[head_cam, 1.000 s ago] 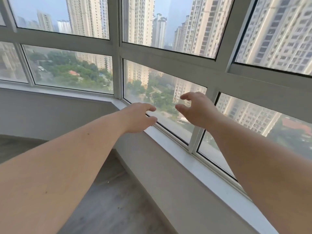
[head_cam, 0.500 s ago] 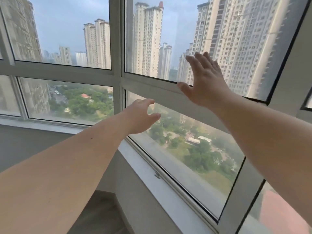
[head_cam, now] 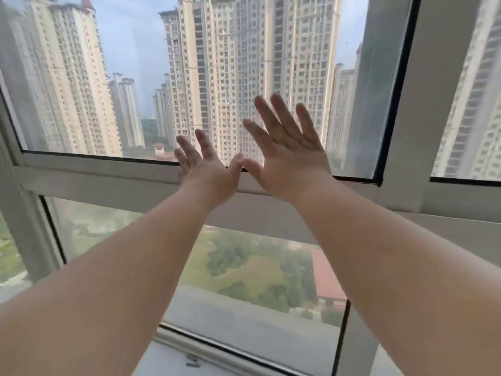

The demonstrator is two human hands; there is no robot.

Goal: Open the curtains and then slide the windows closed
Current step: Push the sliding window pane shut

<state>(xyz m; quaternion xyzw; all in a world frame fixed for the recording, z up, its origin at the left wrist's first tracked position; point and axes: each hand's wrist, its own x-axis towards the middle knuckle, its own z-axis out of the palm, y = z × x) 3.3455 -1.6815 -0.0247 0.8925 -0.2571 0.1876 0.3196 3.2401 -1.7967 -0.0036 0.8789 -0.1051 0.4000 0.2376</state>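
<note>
A large upper window pane point(head_cam: 151, 85) in a white frame fills the top of the view, with high-rise blocks behind it. My left hand point(head_cam: 207, 169) and my right hand point(head_cam: 287, 156) are both raised side by side against its lower part, fingers spread, thumbs nearly touching. Whether the palms touch the glass I cannot tell. Neither hand holds anything. A thick vertical frame bar point(head_cam: 423, 99) bounds this pane on the right. No curtain is in view.
Under my hands runs a wide horizontal frame rail point(head_cam: 108, 183). Below it is a fixed lower pane point(head_cam: 257, 270) over a park, with a white sill point(head_cam: 168, 362) and a small metal latch point(head_cam: 193, 360). Another pane point(head_cam: 471, 109) lies at the far right.
The view has tilted up from the lower panes to the upper pane. Both hands rose; the left one came up beside the right, and both now spread flat toward the glass.
</note>
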